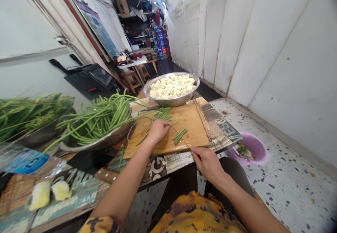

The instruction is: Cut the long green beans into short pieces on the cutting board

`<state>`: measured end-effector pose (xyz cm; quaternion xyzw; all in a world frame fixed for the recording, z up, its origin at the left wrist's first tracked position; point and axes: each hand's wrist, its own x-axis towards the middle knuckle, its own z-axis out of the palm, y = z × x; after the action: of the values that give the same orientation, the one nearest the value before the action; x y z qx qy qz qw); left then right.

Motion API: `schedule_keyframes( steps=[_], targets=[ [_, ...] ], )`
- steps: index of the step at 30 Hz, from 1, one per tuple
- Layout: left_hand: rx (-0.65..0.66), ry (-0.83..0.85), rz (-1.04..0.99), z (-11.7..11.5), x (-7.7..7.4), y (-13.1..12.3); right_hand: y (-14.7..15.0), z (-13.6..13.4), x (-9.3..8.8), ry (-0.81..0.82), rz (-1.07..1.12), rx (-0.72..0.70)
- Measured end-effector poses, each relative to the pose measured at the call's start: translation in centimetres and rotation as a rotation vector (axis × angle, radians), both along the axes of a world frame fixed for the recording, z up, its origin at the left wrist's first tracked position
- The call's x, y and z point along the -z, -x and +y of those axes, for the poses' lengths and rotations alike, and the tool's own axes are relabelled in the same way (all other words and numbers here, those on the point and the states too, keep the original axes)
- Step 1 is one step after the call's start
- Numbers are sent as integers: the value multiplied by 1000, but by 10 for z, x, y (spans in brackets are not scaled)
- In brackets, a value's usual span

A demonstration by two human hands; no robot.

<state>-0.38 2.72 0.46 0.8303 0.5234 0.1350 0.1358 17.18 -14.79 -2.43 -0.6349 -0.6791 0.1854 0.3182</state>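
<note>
A skewer (182, 137) is being pinched by the right hand (207, 161) while a bean piece (174, 123) is being held in the narrowed left hand (158, 130), farther left.

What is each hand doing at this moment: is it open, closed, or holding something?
Left hand: closed, seemingly pinching a bean piece.
Right hand: closed, holding a skewer.

There are three vegetable-filled bowls (172, 102), two hands (158, 131), two cabbage pieces (40, 195), one cutting board (158, 148), one wooden-handled knife (106, 174), one plastic bottle (33, 161) and one pink tub (264, 152).
</note>
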Motion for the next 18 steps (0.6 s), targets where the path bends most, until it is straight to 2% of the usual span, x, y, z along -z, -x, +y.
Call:
schedule_keyframes(
  steps=[9, 18],
  targets=[
    [48, -13, 36, 1, -1, 1, 1, 3, -1, 1, 21, -1],
    [153, -96, 111, 6, 1, 4, 0, 5, -1, -7, 26, 4]
  ],
)
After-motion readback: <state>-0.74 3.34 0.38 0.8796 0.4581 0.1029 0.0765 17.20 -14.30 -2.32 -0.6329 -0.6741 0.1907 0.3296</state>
